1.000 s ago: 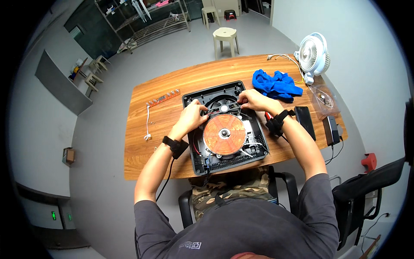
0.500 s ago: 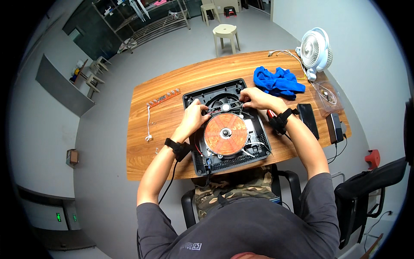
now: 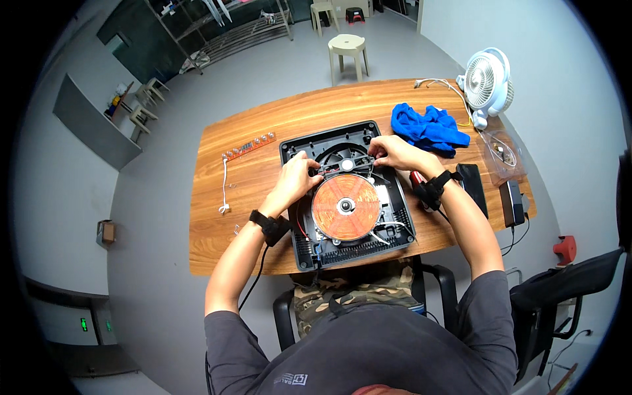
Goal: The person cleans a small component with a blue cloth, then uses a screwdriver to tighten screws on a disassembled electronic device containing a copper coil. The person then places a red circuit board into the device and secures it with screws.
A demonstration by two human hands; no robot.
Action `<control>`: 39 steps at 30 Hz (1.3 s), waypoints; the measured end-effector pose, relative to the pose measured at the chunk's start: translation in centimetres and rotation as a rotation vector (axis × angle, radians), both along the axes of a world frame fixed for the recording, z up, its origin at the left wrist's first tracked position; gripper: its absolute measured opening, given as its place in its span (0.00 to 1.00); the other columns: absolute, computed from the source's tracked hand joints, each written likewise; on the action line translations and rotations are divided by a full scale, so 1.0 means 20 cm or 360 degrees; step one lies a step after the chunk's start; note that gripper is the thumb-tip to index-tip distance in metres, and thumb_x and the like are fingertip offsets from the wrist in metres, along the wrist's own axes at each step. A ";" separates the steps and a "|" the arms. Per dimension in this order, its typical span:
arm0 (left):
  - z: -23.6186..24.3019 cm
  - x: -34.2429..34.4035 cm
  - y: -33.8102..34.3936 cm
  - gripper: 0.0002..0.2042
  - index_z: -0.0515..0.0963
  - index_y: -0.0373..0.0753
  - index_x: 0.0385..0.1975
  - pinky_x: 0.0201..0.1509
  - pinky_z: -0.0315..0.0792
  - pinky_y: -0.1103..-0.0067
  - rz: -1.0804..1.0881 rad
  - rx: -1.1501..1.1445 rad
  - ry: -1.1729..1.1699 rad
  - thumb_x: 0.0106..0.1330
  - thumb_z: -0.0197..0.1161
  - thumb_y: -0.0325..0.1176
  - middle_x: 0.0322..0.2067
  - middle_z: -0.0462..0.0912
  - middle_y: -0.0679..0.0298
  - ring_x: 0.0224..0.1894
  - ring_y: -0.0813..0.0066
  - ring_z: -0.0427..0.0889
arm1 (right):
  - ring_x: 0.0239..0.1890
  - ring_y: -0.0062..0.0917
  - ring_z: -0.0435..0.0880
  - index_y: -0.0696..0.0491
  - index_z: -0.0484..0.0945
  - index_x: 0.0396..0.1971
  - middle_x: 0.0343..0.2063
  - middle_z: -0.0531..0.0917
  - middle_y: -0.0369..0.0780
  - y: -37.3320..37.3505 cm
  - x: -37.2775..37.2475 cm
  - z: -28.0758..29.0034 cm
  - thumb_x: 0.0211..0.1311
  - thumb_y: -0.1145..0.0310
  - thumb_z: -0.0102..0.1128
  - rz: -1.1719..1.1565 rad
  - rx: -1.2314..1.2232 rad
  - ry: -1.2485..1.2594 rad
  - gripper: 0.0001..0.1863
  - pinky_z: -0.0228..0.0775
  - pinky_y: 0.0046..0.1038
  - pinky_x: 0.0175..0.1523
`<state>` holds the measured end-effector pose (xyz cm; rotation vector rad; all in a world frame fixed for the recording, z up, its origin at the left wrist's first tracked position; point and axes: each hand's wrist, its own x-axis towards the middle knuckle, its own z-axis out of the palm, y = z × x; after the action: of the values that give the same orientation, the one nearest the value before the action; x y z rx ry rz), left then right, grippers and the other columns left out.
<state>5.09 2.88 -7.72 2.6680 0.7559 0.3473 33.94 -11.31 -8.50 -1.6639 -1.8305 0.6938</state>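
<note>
An opened induction cooker base [image 3: 295, 227] lies before me, a black shell with a round copper-coloured coil [image 3: 331, 220] in its near half. Beyond the coil is a black cooling fan [image 3: 334, 158] with a pale round hub and a bar across it. My left hand [image 3: 297, 183] pinches the left end of that fan's frame between thumb and fingers. At the right end, my right hand [image 3: 397, 155] grips the frame in the same way. The fingertips partly hide both ends. White and red wires run beside the coil.
An orange circuit strip [image 3: 249, 147] with a white cable lies left of the base. To the right are a red-handled tool [image 3: 417, 181], a black phone [image 3: 471, 187], a blue cloth [image 3: 431, 128], a clear plastic bag [image 3: 503, 158], a black adapter [image 3: 511, 203] and a white fan [image 3: 486, 82].
The view has shifted slightly. Both hands keep their hold on the fan's frame, with hardly any visible movement.
</note>
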 end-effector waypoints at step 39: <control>0.06 -0.25 0.05 0.10 0.83 0.31 0.38 0.44 0.82 0.72 -0.0075 -0.0383 0.0003 0.59 0.70 0.28 0.33 0.89 0.52 0.38 0.62 0.90 | 0.41 0.35 0.87 0.59 0.82 0.40 0.35 0.87 0.47 0.03 0.00 -0.03 0.54 0.74 0.73 0.0054 0.0034 -0.0076 0.14 0.78 0.34 0.47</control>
<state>0.15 3.91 -6.46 2.4557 0.6871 0.2261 33.88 -10.63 -9.13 -1.6522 -1.8974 0.6513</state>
